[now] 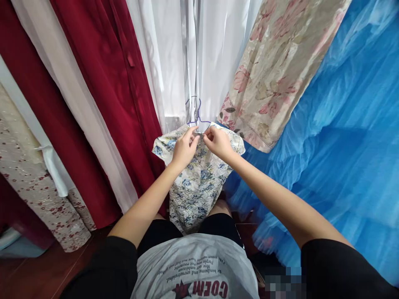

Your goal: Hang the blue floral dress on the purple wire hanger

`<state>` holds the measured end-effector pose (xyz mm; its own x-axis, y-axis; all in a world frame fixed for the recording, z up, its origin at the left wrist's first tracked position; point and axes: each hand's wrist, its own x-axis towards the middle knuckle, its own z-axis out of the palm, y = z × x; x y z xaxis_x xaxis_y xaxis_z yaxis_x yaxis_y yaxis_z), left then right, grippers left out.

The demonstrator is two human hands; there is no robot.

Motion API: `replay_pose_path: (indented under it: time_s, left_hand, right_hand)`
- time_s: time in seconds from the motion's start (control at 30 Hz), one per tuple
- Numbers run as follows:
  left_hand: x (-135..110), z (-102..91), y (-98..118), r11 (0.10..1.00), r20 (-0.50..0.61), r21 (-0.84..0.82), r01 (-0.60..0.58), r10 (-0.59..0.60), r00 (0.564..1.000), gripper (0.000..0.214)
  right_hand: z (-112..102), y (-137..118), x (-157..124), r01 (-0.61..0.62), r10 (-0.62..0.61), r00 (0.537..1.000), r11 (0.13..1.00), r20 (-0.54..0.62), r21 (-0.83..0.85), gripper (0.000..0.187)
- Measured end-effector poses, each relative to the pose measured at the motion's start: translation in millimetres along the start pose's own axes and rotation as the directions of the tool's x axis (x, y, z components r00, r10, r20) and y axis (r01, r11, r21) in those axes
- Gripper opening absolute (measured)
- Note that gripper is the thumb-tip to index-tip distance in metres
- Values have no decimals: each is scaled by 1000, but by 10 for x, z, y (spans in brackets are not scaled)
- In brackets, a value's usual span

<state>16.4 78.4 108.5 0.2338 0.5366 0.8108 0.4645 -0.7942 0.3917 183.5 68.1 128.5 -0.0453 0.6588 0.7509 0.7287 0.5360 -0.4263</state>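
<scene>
A small blue-and-cream floral dress [196, 182] hangs on a purple wire hanger [198, 113] from a metal pole. My left hand [184, 147] and my right hand [217, 142] meet at the dress's collar, just below the hanger hook. Both hands pinch the collar fabric with fingertips pressed together. The dress hangs down between my forearms to my knees.
Hanging garments surround me: dark red cloth [102, 99] and white cloth [62, 95] on the left, a white sheer dress [218, 54] behind, a pink floral fabric [274, 70] to the upper right, blue tulle [336, 137] on the right. A dark wooden floor [34, 274] shows at lower left.
</scene>
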Motion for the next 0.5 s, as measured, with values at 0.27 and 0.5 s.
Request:
replay_pose_path:
  time_s: [0.27, 0.5]
  left_hand:
    - [438, -54, -97, 972, 21, 110, -209, 208, 978, 12]
    - [538, -445, -403, 999, -245, 27, -25, 31, 969, 17]
  right_hand:
    - [304, -16, -50, -453, 487, 859, 584, 156, 674, 26]
    - [586, 57, -298, -536, 538, 812, 533, 227, 654, 17]
